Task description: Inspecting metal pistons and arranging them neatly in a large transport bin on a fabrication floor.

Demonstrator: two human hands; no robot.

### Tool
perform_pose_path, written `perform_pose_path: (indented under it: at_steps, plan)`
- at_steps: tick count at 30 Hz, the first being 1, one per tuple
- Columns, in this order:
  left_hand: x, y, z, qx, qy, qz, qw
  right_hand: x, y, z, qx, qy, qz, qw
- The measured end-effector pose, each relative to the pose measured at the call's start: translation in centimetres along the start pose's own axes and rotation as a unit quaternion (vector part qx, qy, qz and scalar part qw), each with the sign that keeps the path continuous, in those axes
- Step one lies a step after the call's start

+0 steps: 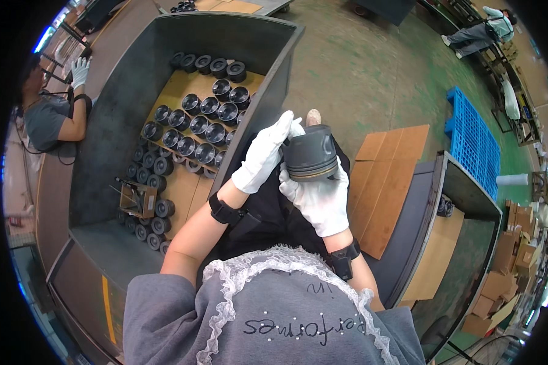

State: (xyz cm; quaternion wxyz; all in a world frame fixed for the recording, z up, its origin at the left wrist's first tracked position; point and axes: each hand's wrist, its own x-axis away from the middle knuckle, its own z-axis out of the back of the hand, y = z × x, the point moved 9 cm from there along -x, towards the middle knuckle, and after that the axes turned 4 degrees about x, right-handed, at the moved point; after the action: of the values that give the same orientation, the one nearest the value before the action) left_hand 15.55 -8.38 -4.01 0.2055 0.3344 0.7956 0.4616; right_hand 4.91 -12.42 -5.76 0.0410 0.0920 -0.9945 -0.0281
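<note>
A dark grey engine piston [310,152] with ring grooves near its lower end is held in front of my body. My right hand [323,201], in a white glove, grips it from below and from the side. My left hand [265,155], also gloved in white, is at the piston's left side with its fingers stretched out. Those fingertips are beside the piston's upper left edge; whether they press on it I cannot tell. To the left, a deep grey metal bin [112,121] holds several rows of similar pistons [199,125] on cardboard sheets.
A small open cardboard box [138,201] rests on pistons in the bin. To my right are a cardboard sheet [386,182], a second metal bin [429,213] and a blue plastic pallet [475,143]. A co-worker [55,118] is beyond the left bin; another person [484,33] is at far right.
</note>
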Motion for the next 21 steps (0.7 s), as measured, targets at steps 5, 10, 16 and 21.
perform_pose_path:
  at_steps: [5, 10, 16, 21]
  plan:
    - [2.2, 0.1, -0.3, 0.038, 0.066, -0.031, 0.997, 0.1, -2.6, -0.5, 0.2, 0.022, 0.14, 0.97]
    - [3.3, -1.7, -1.7, 0.262, 0.046, 0.015, 0.964, 1.7, -5.8, -0.3, 0.632, 0.144, 0.367, 0.667]
    - [3.7, -4.3, -2.2, 0.422, 0.043, 0.09, 0.901, 2.8, -0.7, -5.8, 0.815, 0.185, 0.431, 0.34]
    - [3.5, -2.9, -3.3, 0.405, 0.017, 0.076, 0.911, 3.3, -0.4, -6.6, 0.821, 0.172, 0.44, 0.319]
